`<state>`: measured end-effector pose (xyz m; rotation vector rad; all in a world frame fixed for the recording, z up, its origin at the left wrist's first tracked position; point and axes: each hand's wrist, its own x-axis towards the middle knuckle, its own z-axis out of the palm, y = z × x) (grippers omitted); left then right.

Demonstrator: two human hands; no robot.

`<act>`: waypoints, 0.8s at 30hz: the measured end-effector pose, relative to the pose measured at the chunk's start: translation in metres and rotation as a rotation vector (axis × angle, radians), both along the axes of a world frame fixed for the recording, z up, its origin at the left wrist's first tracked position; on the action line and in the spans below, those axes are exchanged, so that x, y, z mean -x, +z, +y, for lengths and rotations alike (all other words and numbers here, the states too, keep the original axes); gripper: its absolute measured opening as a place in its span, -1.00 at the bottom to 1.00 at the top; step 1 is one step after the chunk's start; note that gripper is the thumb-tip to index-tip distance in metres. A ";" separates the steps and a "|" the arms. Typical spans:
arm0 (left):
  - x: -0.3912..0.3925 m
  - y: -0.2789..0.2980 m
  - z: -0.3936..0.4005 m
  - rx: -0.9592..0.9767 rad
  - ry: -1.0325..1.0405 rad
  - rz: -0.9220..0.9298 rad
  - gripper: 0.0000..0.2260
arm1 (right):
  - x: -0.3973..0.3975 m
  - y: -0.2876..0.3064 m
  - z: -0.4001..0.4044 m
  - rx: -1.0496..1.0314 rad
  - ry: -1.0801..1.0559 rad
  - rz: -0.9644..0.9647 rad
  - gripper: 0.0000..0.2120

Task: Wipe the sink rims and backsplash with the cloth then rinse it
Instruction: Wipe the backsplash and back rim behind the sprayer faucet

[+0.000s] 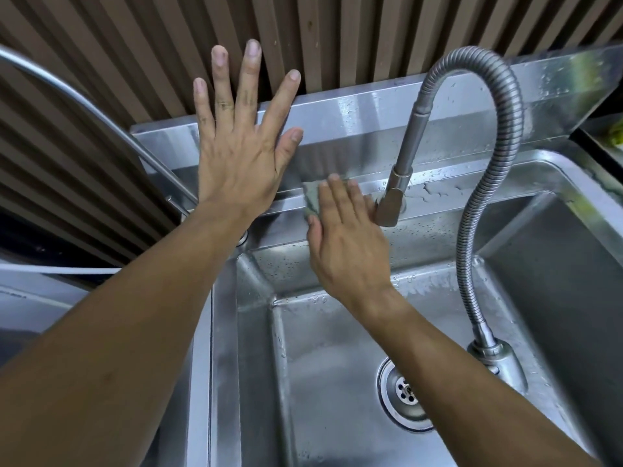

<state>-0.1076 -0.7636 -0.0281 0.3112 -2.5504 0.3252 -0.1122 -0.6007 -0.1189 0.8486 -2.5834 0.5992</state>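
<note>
Left hand: the left hand (pixel 236 143) is spread flat, fingers straight and apart, palm against the backsplash (pixel 354 143) to the left of the faucet head (pixel 391 203); fingertips reach past the backsplash's top edge over the ribbed wall behind. It holds nothing.
Right hand: the right hand (pixel 344 237) lies flat with fingers straight and together, pressing the cloth (pixel 312 200) onto the back ledge just left of the faucet head; its little-finger side is close to or touching that head, which one cannot be told.
Cloth: small, grey-green, folded flat; mostly covered by the right hand, only its left edge and upper corner showing. It sits where the backsplash meets the ledge, just left of the faucet head.
Backsplash: brushed steel, streaked, with water droplets mostly to the right of the faucet head.
Sink: steel sink (pixel 256 298) below the faucet head, walls and back rim beaded with water; round drain strainer (pixel 406 396) in the floor.
Faucet: flexible ribbed hose (pixel 502 136) arches up and right of the head, then drops to a base (pixel 488 348) on the right wall.
Surroundings: brown ribbed wall panelling (pixel 337 28) above the faucet; a curved metal pipe (pixel 67 89) far to its left.
</note>
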 end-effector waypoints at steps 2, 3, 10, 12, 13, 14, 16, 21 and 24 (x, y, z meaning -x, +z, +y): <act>-0.002 -0.003 0.001 -0.016 -0.001 0.013 -0.50 | 0.001 0.003 -0.002 0.027 -0.122 -0.037 -0.46; -0.004 -0.005 0.002 -0.024 0.002 0.017 -0.51 | -0.002 0.004 -0.007 0.034 -0.171 -0.054 -0.46; -0.009 -0.011 0.008 -0.075 0.010 0.023 -0.50 | -0.006 -0.001 -0.010 0.000 -0.074 -0.001 -0.46; -0.009 -0.012 0.008 -0.079 0.008 0.027 -0.51 | -0.002 0.001 -0.008 0.033 -0.177 -0.044 -0.45; -0.010 -0.012 0.008 -0.078 0.004 0.025 -0.51 | -0.004 0.002 -0.013 0.054 -0.247 -0.069 -0.45; -0.010 -0.013 0.007 -0.077 0.000 0.022 -0.51 | -0.010 0.005 -0.021 0.063 -0.286 -0.085 -0.44; -0.010 -0.013 0.006 -0.076 -0.004 0.012 -0.51 | -0.026 0.004 -0.039 0.048 -0.188 -0.063 -0.44; -0.012 -0.011 0.003 -0.073 -0.014 -0.019 -0.52 | -0.021 -0.005 -0.025 0.065 0.054 0.018 -0.49; -0.013 -0.012 0.004 -0.059 -0.012 -0.017 -0.51 | -0.008 -0.004 -0.016 0.085 -0.136 -0.005 -0.49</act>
